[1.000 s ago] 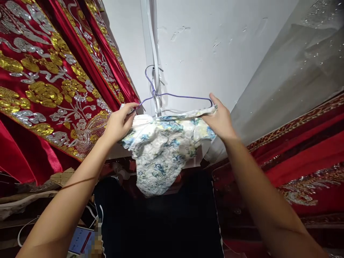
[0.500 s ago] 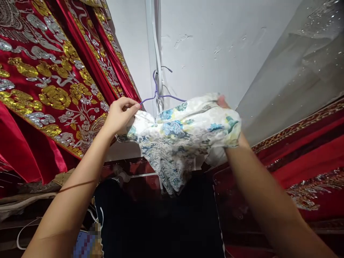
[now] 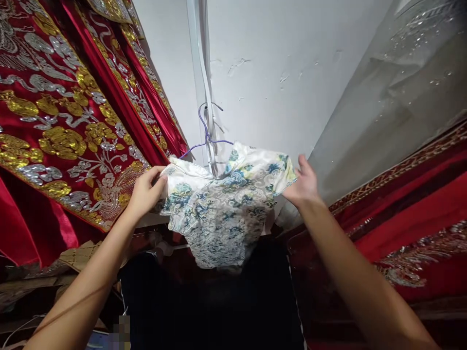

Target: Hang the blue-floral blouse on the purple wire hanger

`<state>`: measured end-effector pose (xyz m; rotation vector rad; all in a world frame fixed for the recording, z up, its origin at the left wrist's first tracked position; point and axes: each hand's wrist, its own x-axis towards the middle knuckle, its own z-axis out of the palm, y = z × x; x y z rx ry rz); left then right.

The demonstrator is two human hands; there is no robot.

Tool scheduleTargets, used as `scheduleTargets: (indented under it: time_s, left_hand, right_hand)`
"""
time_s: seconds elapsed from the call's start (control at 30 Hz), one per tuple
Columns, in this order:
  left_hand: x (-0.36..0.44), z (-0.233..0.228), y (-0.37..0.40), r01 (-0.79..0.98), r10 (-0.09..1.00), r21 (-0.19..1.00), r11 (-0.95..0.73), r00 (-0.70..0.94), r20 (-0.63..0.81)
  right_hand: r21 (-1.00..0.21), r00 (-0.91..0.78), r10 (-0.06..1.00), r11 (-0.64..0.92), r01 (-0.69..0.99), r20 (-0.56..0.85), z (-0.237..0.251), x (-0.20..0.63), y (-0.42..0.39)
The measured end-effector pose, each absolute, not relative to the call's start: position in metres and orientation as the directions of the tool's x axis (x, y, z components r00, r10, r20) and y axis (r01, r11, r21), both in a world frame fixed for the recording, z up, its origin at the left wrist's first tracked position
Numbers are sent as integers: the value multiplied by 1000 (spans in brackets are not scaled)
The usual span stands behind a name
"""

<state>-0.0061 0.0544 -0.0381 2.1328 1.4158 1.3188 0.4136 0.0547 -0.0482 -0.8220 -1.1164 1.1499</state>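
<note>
Two hands flank garment (image 3: 222, 209): left hand (image 3: 146, 192) pinches its 9 o'clock edge, right hand (image 3: 304, 184) spread at 3 o'clock edge; hanger (image 3: 206, 138) at 12.

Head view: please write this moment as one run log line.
left hand: grips floral garment edge | right hand: open, touching garment | purple hanger: under garment
</note>
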Motion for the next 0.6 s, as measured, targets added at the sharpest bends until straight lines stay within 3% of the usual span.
scheduleTargets:
  time_s: [0.2, 0.3, 0.4, 0.47, 0.53, 0.6]
  left_hand:
    - [33, 2, 73, 559, 753, 589, -583, 100, 650]
    - [42, 4, 78, 561, 751, 605, -565, 46, 658]
    - [44, -12, 72, 499, 743, 652, -572, -21, 669]
    - [49, -22, 62, 406, 729, 693, -596, -89, 679]
    - [59, -24, 49, 270, 735, 742, -614, -149, 662]
    - [74, -18, 34, 110, 779, 793, -600, -143, 610]
  right_hand:
    - [-911, -56, 912, 398, -111, 405, 22, 379, 33]
    - [-904, -332, 845, 423, -67, 420, 32, 354, 14]
    - [-867, -663, 673, 492, 71, 328, 17, 345, 0]
    - [-751, -656, 699, 588, 301, 285, -2, 342, 0]
    - [-579, -556, 760, 632, 514, 335, -26, 333, 9]
    - [-414, -544, 724, 690, 594, 425, -51, 317, 19]
